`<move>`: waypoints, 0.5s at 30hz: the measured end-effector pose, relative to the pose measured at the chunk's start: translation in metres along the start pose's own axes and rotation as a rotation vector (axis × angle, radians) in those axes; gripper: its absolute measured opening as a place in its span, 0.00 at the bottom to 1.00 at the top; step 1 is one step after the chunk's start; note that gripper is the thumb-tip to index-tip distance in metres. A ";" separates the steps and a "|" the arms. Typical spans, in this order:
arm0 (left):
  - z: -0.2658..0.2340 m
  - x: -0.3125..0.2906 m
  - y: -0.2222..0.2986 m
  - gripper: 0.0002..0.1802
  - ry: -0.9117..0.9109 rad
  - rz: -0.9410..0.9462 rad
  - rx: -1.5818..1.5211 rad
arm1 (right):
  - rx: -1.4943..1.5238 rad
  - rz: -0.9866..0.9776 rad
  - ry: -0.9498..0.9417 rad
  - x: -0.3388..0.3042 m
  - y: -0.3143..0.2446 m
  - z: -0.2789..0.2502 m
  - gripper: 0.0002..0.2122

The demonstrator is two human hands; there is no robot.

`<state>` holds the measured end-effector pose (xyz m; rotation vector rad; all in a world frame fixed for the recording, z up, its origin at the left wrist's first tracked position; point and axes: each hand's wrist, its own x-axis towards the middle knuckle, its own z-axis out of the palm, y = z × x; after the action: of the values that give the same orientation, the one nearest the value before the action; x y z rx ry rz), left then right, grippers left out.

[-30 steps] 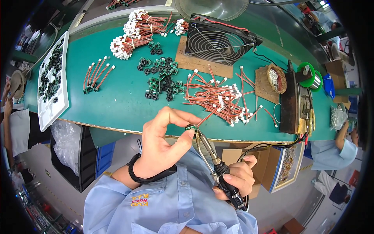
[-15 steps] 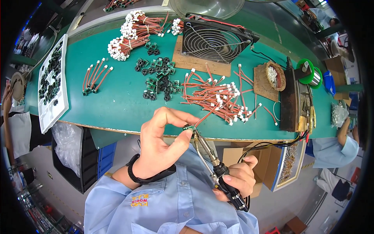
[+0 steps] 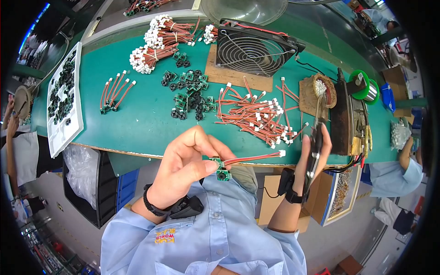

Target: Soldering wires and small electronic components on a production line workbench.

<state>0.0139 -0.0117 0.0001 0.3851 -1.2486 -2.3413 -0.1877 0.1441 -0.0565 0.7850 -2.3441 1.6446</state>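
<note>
Between the thumb and fingers of my left hand [image 3: 181, 167] is a small green circuit board [image 3: 223, 174] with a black square part on it. A red-and-dark wire lead [image 3: 252, 159] runs rightward from the board and ends in a white plug [image 3: 282, 153]. My right hand [image 3: 325, 147] grips a soldering iron [image 3: 316, 149], its front end raised over a round brown bowl [image 3: 333, 98] of white granules. Whether the tip touches the granules I cannot tell. Loose wire leads [image 3: 256, 114] lie in a pile beyond my hands.
A black fan [image 3: 252, 48] stands at the back. Boards with black parts [image 3: 195, 94] sit left of the wire pile, near several wired boards [image 3: 110, 109]. A white tray [image 3: 79, 119] of boards is far left. A green solder spool [image 3: 359, 78] stands at right.
My right hand has carried the soldering iron away from the board, up and right to the bowl. My left hand has turned the board, so its lead now points right.
</note>
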 end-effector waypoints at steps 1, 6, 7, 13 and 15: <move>0.000 0.000 0.000 0.07 -0.001 0.000 -0.001 | -0.012 0.018 -0.041 0.003 0.000 0.002 0.19; -0.008 -0.003 -0.005 0.07 0.105 0.104 0.093 | 0.145 0.078 -0.045 -0.017 -0.005 0.011 0.15; -0.012 -0.004 -0.007 0.07 0.170 0.147 0.157 | 0.158 0.011 -0.136 -0.024 -0.007 0.015 0.14; -0.021 -0.012 -0.006 0.08 0.359 0.269 0.300 | -0.234 -0.464 -0.282 -0.020 -0.031 0.025 0.19; -0.019 -0.014 -0.005 0.08 0.388 0.286 0.359 | -0.224 -0.429 -0.270 -0.017 -0.031 0.022 0.21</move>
<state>0.0328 -0.0155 -0.0141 0.6897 -1.4154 -1.7024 -0.1542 0.1217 -0.0464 1.4105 -2.2546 1.1383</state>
